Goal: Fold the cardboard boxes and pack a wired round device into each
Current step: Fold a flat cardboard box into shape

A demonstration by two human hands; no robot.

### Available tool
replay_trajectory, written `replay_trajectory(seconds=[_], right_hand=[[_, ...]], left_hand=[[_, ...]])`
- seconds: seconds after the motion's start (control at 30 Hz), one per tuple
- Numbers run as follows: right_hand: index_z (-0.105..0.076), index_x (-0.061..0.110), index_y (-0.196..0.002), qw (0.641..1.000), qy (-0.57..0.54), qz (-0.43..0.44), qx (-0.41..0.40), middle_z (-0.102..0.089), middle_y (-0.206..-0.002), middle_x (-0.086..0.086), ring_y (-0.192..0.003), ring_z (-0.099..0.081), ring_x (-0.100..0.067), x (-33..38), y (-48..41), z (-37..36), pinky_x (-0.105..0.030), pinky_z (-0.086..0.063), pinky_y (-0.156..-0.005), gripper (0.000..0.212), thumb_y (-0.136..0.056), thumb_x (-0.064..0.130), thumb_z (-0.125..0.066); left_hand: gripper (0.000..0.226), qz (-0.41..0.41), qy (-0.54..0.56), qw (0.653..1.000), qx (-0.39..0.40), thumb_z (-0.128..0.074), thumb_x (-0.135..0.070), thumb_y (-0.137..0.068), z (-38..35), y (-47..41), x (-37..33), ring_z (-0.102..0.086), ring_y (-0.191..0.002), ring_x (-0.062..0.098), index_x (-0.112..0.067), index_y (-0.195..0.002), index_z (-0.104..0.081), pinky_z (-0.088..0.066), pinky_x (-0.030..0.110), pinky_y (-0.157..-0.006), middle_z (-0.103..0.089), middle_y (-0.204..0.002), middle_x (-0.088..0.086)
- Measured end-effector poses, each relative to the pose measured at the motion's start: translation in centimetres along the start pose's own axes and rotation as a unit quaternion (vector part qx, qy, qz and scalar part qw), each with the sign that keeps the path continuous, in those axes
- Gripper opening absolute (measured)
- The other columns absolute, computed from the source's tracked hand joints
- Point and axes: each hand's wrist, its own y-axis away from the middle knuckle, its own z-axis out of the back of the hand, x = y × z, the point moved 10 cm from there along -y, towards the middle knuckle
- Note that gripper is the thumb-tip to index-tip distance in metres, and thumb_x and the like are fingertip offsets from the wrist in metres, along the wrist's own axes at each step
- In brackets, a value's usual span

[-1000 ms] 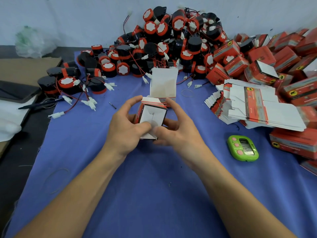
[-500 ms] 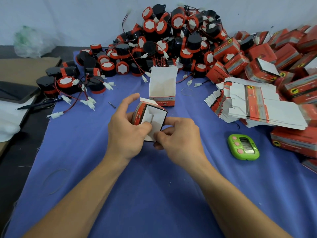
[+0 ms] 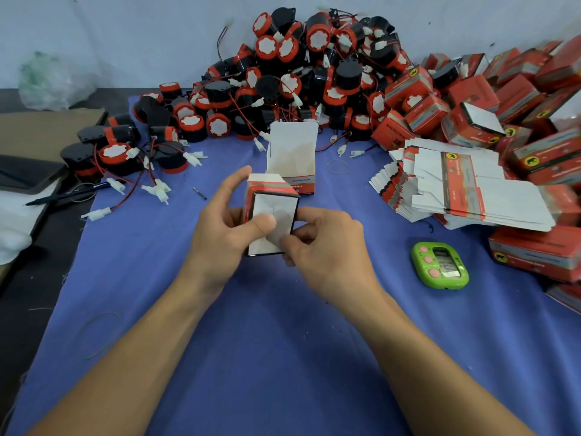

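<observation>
A box (image 3: 272,221) is held between the left grip (image 3: 220,234) and the right grip (image 3: 323,243), above the desk (image 3: 251,341). Just behind the grips an open box (image 3: 292,158) is stood upright on the desk. Farther behind, a heap of wired round devices (image 3: 298,73) is piled against the wall (image 3: 125,33). To the right of the grips a timer (image 3: 440,265) is laid, with a stack of flat boxes (image 3: 471,190) behind it and closed boxes (image 3: 518,89) heaped beyond. A pen (image 3: 63,196) is laid well to the left.

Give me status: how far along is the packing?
Done: a pile of closed red boxes at right. In hand: left hand and right hand fold the end flaps of one box; an open box stands behind it. Left: a big heap of loose devices and a stack of flat cartons.
</observation>
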Motion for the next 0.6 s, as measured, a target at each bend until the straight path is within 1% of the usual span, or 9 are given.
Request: replay_trajectory(seconds=[0.1, 0.2, 0.27, 0.3, 0.37, 0.4, 0.47, 0.53, 0.6], right_hand=[[-0.074, 0.030, -0.088, 1.000, 0.002, -0.010, -0.029, -0.071, -0.062, 0.008, -0.058, -0.063, -0.018, -0.7, -0.5, 0.8, -0.030, -0.050, -0.049, 0.018, -0.086, 0.015, -0.062], [-0.070, 0.028, -0.073, 0.995, 0.038, -0.035, -0.088, -0.069, -0.063, 0.013, -0.055, -0.061, -0.010, -1.6, -0.5, 2.0, -0.029, -0.050, -0.049, 0.016, -0.087, 0.022, -0.064], [-0.070, 0.030, -0.079, 0.988, -0.013, -0.052, -0.146, -0.072, -0.070, 0.014, -0.058, -0.067, -0.005, -2.0, -0.6, 3.5, -0.029, -0.058, -0.060, 0.015, -0.089, 0.023, -0.062], [-0.070, 0.031, -0.083, 0.981, -0.102, -0.060, -0.154, -0.074, -0.074, 0.010, -0.060, -0.071, -0.009, -2.4, -0.7, 3.9, -0.035, -0.061, -0.065, 0.014, -0.089, 0.022, -0.061], [-0.070, 0.040, -0.091, 0.953, -0.274, -0.076, -0.103, -0.076, -0.081, 0.007, -0.069, -0.076, -0.020, -2.7, -1.3, 3.1, -0.041, -0.063, -0.070, 0.013, -0.086, 0.030, -0.061], [-0.068, 0.045, -0.095, 0.956, -0.279, -0.067, -0.066, -0.076, -0.083, 0.010, -0.076, -0.076, -0.019, -2.6, -1.5, 2.4, -0.039, -0.063, -0.073, 0.013, -0.085, 0.037, -0.063], [-0.063, 0.049, -0.107, 0.989, -0.146, -0.032, -0.018, -0.075, -0.087, 0.020, -0.087, -0.073, -0.006, -2.3, -1.6, 1.1, -0.024, -0.057, -0.081, 0.021, -0.087, 0.044, -0.066], [-0.065, 0.043, -0.112, 0.999, -0.017, -0.007, -0.027, -0.073, -0.089, 0.027, -0.084, -0.067, 0.006, -2.1, -1.4, 0.8, -0.009, -0.047, -0.069, 0.021, -0.091, 0.041, -0.064], [-0.069, 0.040, -0.108, 0.999, 0.002, -0.009, -0.042, -0.072, -0.086, 0.028, -0.079, -0.065, 0.008, -2.3, -1.3, 1.0, -0.007, -0.045, -0.063, 0.020, -0.092, 0.034, -0.060]], left_hand=[[0.093, -0.022, -0.024, 0.998, 0.045, -0.071, -0.021, -0.072, -1.0, 0.0, -0.6, -0.063, -0.075, 0.023, -0.043, -0.155, -0.035, -0.055, 0.031, -0.068, -0.071, -0.085, 0.010], [0.104, -0.080, -0.142, 0.986, 0.025, -0.078, -0.019, -0.077, -1.5, 0.9, -1.8, -0.070, -0.078, 0.026, -0.062, -0.153, -0.021, -0.060, 0.030, -0.069, -0.076, -0.092, -0.001], [0.116, -0.137, -0.323, 0.936, -0.021, -0.083, -0.019, -0.077, -1.6, 1.5, -2.7, -0.067, -0.080, 0.026, -0.063, -0.156, -0.010, -0.052, 0.027, -0.062, -0.073, -0.095, -0.001], [0.120, -0.166, -0.411, 0.895, -0.036, -0.084, -0.014, -0.077, -2.1, 1.9, -3.2, -0.064, -0.080, 0.028, -0.056, -0.160, -0.008, -0.046, 0.027, -0.062, -0.070, -0.094, 0.004], [0.120, -0.192, -0.509, 0.838, -0.034, -0.083, -0.001, -0.073, -3.5, 2.5, -3.5, -0.057, -0.075, 0.030, -0.033, -0.166, -0.014, -0.038, 0.028, -0.062, -0.063, -0.082, 0.010], [0.118, -0.197, -0.527, 0.827, -0.021, -0.081, 0.005, -0.069, -4.2, 2.7, -3.4, -0.057, -0.074, 0.032, -0.023, -0.166, -0.019, -0.038, 0.029, -0.060, -0.064, -0.078, 0.011], [0.109, -0.214, -0.550, 0.807, 0.013, -0.078, 0.009, -0.064, -5.3, 3.0, -3.2, -0.063, -0.075, 0.034, -0.008, -0.161, -0.031, -0.045, 0.031, -0.062, -0.072, -0.080, 0.011], [0.093, -0.224, -0.584, 0.779, 0.036, -0.074, 0.003, -0.067, -6.3, 3.4, -3.0, -0.065, -0.074, 0.031, -0.005, -0.154, -0.044, -0.045, 0.031, -0.071, -0.076, -0.088, 0.005], [0.083, -0.220, -0.619, 0.752, 0.050, -0.065, -0.005, -0.074, -7.2, 3.7, -3.0, -0.064, -0.073, 0.026, -0.006, -0.153, -0.041, -0.042, 0.031, -0.074, -0.075, -0.093, -0.001]])
